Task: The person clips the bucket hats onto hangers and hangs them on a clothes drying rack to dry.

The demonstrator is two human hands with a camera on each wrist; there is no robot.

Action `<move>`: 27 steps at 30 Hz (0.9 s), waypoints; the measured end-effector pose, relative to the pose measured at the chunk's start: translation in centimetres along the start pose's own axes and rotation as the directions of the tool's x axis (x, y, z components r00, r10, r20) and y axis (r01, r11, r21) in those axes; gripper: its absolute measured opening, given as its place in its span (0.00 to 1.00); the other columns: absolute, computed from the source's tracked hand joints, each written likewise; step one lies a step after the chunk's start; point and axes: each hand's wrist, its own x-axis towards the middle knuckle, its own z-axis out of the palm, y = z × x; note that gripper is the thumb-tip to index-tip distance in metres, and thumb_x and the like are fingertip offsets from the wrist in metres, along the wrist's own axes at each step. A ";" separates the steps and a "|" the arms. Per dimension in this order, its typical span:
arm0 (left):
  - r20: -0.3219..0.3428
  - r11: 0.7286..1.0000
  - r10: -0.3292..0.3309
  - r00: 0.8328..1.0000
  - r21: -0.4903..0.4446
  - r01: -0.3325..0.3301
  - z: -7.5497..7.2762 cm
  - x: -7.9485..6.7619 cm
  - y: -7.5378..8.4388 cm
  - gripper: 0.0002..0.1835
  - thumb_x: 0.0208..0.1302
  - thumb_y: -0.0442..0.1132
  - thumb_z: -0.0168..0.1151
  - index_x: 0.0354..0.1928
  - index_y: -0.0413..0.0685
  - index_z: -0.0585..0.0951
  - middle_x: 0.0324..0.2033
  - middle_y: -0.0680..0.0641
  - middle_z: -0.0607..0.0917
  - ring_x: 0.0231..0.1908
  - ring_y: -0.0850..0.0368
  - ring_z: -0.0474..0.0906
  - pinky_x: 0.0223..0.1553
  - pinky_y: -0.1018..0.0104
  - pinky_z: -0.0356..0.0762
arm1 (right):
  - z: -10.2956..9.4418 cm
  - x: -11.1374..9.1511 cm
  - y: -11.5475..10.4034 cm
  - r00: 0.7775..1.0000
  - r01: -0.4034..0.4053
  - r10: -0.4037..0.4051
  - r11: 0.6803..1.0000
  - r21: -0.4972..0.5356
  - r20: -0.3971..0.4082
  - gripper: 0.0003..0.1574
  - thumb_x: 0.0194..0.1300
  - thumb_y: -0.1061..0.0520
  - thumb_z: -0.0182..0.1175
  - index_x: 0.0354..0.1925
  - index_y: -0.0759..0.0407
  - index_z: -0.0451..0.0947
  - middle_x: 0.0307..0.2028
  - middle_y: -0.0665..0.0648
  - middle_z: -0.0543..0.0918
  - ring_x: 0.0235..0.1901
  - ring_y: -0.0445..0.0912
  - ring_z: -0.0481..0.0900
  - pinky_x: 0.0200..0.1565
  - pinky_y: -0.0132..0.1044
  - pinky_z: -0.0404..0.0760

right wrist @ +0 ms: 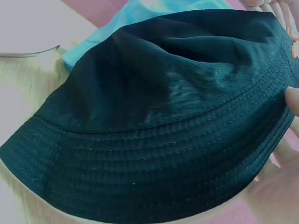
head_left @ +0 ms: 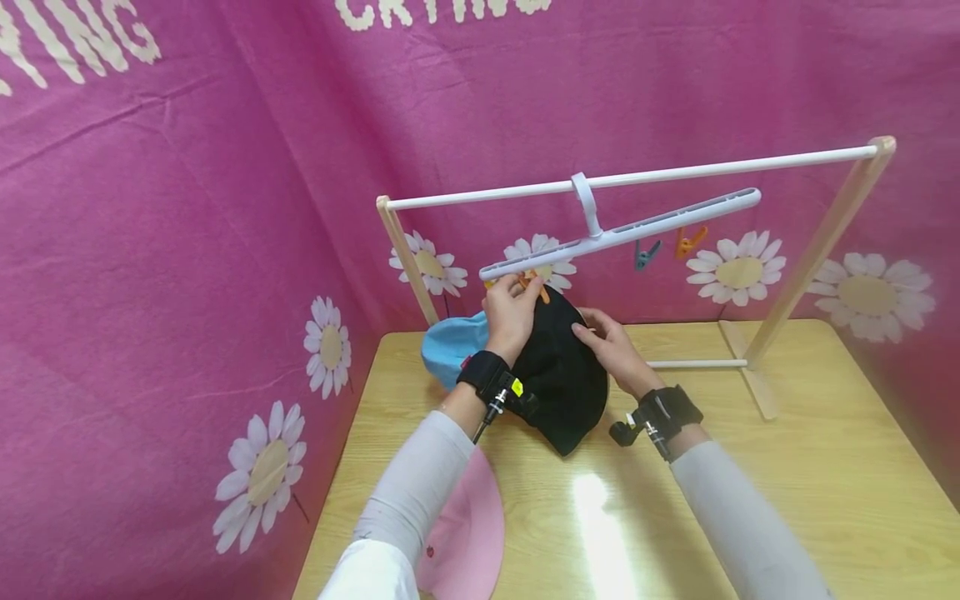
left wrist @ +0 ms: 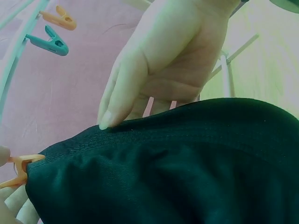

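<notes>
A black bucket hat (head_left: 566,375) hangs beneath the left end of a pale grey clip hanger (head_left: 660,223). My left hand (head_left: 512,315) pinches an orange clothespin (left wrist: 19,169) whose jaws are at the hat's edge. On the hat's right side, my right hand (head_left: 617,354) holds the brim, thumb on the near face and fingers behind, as the right wrist view shows. Behind the black hat is a light blue hat (head_left: 452,343), partly covered by it and by my left arm. A pink hat (head_left: 480,525) lies on the table under my left forearm.
The hanger hooks over the white rail (head_left: 712,169) of a wooden-legged rack (head_left: 817,250). A teal clip (head_left: 647,254) and an orange clip (head_left: 690,242) dangle from its right half. Pink cloth with daisies (head_left: 738,271) surrounds the wooden table (head_left: 825,475).
</notes>
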 end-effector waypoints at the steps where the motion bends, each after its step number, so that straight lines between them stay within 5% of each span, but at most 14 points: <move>1: 0.003 1.000 -0.007 1.000 -0.008 0.007 0.0 0.0 0.0 0.12 0.72 0.44 0.69 0.44 0.40 0.86 0.44 0.44 0.92 0.43 0.58 0.89 0.39 0.69 0.83 | 0.0 -0.1 0.1 1.000 -0.003 0.003 1.000 -0.010 -0.001 0.33 0.82 0.52 0.54 0.76 0.64 0.64 0.64 0.69 0.72 0.54 0.50 0.75 0.51 0.31 0.77; 7: 0.012 0.998 -0.022 1.000 -0.057 0.023 0.0 -0.2 0.0 0.16 0.72 0.43 0.69 0.54 0.40 0.85 0.53 0.42 0.90 0.53 0.52 0.88 0.55 0.60 0.83 | -0.2 -0.7 0.7 1.000 0.006 -0.006 1.000 -0.003 -0.006 0.34 0.82 0.53 0.54 0.78 0.63 0.61 0.69 0.70 0.69 0.62 0.59 0.71 0.57 0.33 0.73; 23: 0.067 0.996 0.048 0.997 0.070 -0.053 -0.5 -0.9 -0.2 0.19 0.71 0.42 0.70 0.59 0.40 0.83 0.57 0.41 0.88 0.54 0.52 0.87 0.58 0.60 0.81 | -0.6 -1.5 1.3 1.000 0.002 -0.002 1.000 -0.006 -0.006 0.36 0.82 0.56 0.54 0.80 0.62 0.57 0.74 0.70 0.64 0.65 0.64 0.72 0.60 0.44 0.76; 27: 0.081 0.994 0.062 0.995 0.089 -0.069 -0.6 -1.3 -0.1 0.19 0.71 0.42 0.70 0.59 0.41 0.83 0.56 0.42 0.88 0.54 0.54 0.87 0.58 0.61 0.81 | -0.7 -1.7 1.8 0.999 0.054 -0.054 0.998 0.016 -0.006 0.35 0.80 0.60 0.55 0.79 0.63 0.59 0.75 0.69 0.65 0.63 0.60 0.74 0.56 0.39 0.79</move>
